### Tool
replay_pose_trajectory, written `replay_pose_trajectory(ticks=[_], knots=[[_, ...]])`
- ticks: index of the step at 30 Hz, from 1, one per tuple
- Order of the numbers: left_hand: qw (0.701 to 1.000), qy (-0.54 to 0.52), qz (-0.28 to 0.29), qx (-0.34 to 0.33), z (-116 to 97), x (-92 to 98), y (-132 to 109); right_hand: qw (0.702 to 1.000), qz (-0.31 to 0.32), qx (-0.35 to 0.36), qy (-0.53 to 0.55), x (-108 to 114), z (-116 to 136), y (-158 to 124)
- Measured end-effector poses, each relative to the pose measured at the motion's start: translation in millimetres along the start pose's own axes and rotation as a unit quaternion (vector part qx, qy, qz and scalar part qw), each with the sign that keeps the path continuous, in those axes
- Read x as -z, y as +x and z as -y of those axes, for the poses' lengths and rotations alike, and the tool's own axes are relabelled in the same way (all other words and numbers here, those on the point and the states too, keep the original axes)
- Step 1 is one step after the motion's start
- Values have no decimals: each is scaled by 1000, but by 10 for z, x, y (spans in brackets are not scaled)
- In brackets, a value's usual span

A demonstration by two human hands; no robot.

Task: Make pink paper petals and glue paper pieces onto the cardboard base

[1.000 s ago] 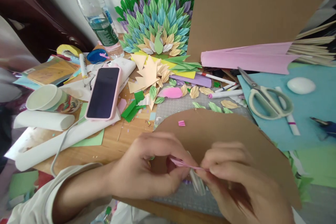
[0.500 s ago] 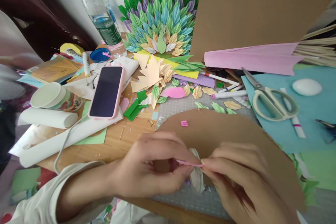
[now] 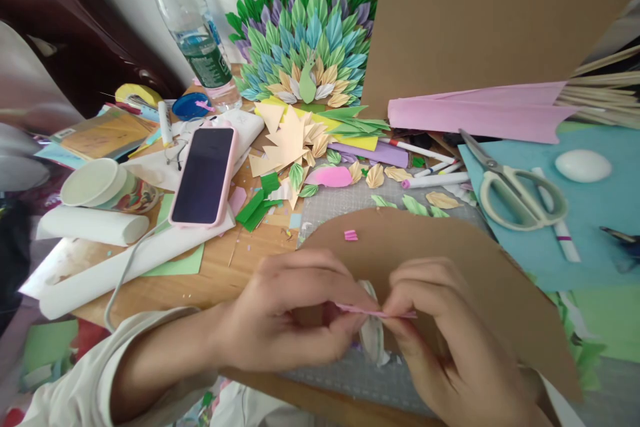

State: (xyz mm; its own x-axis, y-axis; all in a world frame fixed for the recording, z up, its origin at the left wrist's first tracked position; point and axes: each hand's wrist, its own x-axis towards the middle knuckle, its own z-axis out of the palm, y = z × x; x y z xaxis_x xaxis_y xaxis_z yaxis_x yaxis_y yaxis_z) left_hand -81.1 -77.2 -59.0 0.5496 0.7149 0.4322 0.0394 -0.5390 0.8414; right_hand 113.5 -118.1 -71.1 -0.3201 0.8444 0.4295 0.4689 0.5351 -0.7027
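My left hand (image 3: pixel 305 310) and my right hand (image 3: pixel 440 323) are both closed in a pinch on one thin pink paper strip (image 3: pixel 373 311). It stretches level between thumb and forefinger of each hand, and its right end sticks out past my right fingertips. Just behind and below the strip is a whitish, crumpled-looking roll (image 3: pixel 373 343), perhaps tape; I cannot tell for sure. Beneath my hands lies a rounded brown cardboard piece (image 3: pixel 450 240), with a small folded bit of bright pink paper (image 3: pixel 351 235) on it.
A phone (image 3: pixel 203 173) and a paper cup (image 3: pixel 95 183) stand left. Scissors (image 3: pixel 520 193) and a white egg-shaped object (image 3: pixel 583 165) rest on blue paper at right. A paper peacock (image 3: pixel 307 80) leans at the back beside a water bottle (image 3: pixel 205 57). Folded paper leaves (image 3: pixel 375 177) lie behind the cardboard.
My right hand has shifted its pinch along the strip and turned, so a pink end now shows beyond its fingertips. My left hand has hardly moved.
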Motion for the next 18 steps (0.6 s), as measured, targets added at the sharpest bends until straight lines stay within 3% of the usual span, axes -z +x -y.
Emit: replay_pose_trajectory(ticks=[7, 14, 18], knots=[[999, -19, 17, -40, 65, -20, 29, 1000, 16, -13, 9, -46, -17, -11], [994, -86, -9, 67, 39, 2, 13, 1000, 9, 26, 6, 47, 2, 1], [981, -140, -21, 132, 10, -2, 23, 997, -21, 42, -63, 78, 32, -13]])
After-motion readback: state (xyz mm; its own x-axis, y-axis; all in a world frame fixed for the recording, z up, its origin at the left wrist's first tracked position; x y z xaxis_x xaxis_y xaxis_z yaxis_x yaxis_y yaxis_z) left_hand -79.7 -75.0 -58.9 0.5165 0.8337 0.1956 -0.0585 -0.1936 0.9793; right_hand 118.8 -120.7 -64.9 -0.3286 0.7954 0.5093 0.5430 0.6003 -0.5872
